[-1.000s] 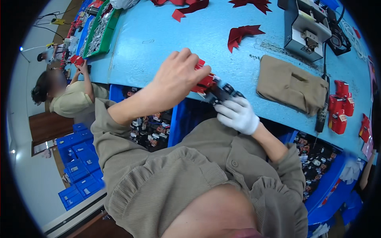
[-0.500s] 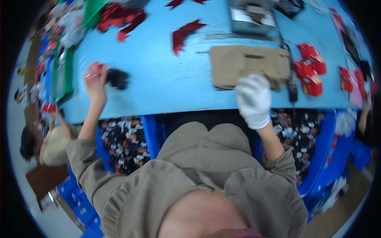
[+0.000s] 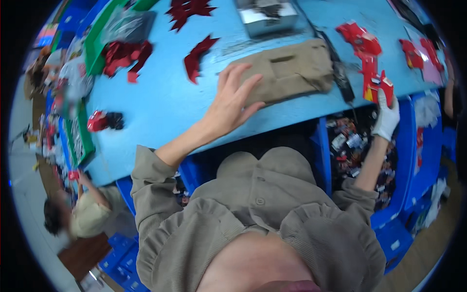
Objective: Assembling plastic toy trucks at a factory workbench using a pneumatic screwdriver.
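Observation:
My bare left hand (image 3: 227, 104) reaches across the table with its fingers spread, holding nothing. It hovers at the left end of a flat tan cloth-covered pad (image 3: 292, 73). Over at the right front edge, my right hand (image 3: 387, 117), in a white glove, has its fingers closed on a red piece (image 3: 384, 87) with yellow and white patches. That piece lies against a row of similar red pieces (image 3: 360, 39); whether it is lifted off the table I cannot tell. Far to the left rests a small red and black bundle (image 3: 104, 121), away from both hands.
Dark red jagged cloth pieces (image 3: 199, 58) lie beyond the pad, near a metal box-shaped device (image 3: 272, 22). A green tray (image 3: 80, 141) lines the left edge. Blue bins (image 3: 323, 155) with many small packets sit under the table. A co-worker (image 3: 92, 207) is at left.
My left hand has left the red and black bundle and moved right to the pad. My right hand has gone from the pad to the red pieces. The whole view has turned somewhat.

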Action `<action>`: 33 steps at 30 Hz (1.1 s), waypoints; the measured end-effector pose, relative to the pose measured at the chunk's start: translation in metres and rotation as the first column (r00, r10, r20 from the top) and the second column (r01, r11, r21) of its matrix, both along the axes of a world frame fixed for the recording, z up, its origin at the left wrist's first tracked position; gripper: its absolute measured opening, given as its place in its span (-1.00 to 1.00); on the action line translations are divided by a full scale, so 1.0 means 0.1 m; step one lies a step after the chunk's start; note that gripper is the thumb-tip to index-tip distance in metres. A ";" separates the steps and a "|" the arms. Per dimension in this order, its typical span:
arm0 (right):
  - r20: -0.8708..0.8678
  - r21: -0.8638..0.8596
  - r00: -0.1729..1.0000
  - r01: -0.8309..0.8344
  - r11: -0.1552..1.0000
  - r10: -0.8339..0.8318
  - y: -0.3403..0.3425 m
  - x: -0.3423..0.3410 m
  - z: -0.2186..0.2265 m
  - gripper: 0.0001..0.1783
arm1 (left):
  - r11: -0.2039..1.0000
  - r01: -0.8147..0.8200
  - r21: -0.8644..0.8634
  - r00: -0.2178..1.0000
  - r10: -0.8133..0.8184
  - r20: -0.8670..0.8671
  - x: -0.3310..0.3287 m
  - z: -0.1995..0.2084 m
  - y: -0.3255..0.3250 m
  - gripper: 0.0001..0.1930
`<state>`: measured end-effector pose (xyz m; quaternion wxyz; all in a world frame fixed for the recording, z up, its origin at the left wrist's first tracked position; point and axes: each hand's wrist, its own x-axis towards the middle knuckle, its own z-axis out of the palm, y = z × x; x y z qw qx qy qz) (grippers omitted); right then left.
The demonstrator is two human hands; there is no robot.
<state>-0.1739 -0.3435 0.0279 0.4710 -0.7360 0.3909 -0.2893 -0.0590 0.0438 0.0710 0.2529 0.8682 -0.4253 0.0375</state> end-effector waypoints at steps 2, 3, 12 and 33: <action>0.267 0.068 0.956 -0.148 0.987 0.125 0.45 -0.10 0.19 -0.53 | 0.955 0.109 -0.274 0.950 -0.182 -0.255 -0.11 0.05 -0.39 -0.34; 0.244 0.049 0.947 -0.226 0.973 0.208 0.75 -0.14 0.37 -0.56 | 0.941 0.159 -0.297 0.931 -0.243 -0.273 -0.19 0.06 -0.54 -0.34; -0.009 0.161 0.986 -0.162 0.973 0.166 0.73 -0.81 0.24 -0.51 | 0.813 -0.039 -0.581 0.907 -0.215 -0.362 0.18 0.15 -1.10 -0.12; -0.423 0.168 0.893 -0.087 0.982 0.152 0.27 -0.52 0.30 -0.41 | 0.975 0.018 -0.221 0.992 0.010 0.126 0.22 0.06 -0.98 -0.13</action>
